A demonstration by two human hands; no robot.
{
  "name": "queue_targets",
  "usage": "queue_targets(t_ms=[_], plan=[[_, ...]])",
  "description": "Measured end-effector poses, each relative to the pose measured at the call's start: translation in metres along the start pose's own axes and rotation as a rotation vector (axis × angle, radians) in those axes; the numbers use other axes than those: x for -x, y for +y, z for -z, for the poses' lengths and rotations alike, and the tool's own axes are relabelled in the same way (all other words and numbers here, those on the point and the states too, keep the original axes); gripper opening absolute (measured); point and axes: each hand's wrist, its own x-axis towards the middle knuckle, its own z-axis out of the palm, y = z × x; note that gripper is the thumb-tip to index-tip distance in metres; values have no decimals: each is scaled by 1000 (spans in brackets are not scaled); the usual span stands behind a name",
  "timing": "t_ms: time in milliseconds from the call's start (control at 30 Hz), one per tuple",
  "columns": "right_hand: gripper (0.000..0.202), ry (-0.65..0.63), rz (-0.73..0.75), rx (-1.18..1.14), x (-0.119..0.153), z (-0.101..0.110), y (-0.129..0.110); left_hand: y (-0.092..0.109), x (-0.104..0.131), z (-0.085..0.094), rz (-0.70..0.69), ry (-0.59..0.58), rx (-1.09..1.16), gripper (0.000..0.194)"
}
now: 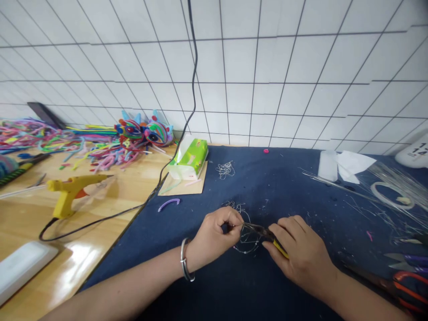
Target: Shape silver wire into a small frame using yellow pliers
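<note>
My right hand (pixel 299 254) is closed around a pair of pliers (pixel 259 229) with yellow handles, their dark jaws pointing left. The jaw tips meet the fingers of my left hand (pixel 217 232), which pinches something thin that looks like wire; its exact shape is hidden by the fingertips. Beneath and between the hands, a looped silvery wire piece with small beads (pixel 245 252) lies on the dark blue cloth (pixel 247 285). Further back rests a small tangle of wire rings (pixel 225 170).
On the left stand a yellow glue gun (pixel 68 191) and colourful pipe cleaners (pixel 100 154). A green tissue pack (pixel 191 156) sits on cardboard (pixel 182 187). A black cable (pixel 195 80) crosses leftward. At right lie wire lengths (pixel 401 183), a white coil (pixel 377 191) and orange-handled scissors (pixel 408 285).
</note>
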Motion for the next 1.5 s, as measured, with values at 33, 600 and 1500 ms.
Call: queue_targets(t_ms=[33,600,1500], plan=[[18,3,2,0,0,0,0,0,0,0,1,5,2,13],[16,-10,19,-51,0,2,2,1,4,-4,-22,47,26,15],[16,30,-11,-17,-2,3,-2,5,6,-6,-5,135,-21,14]])
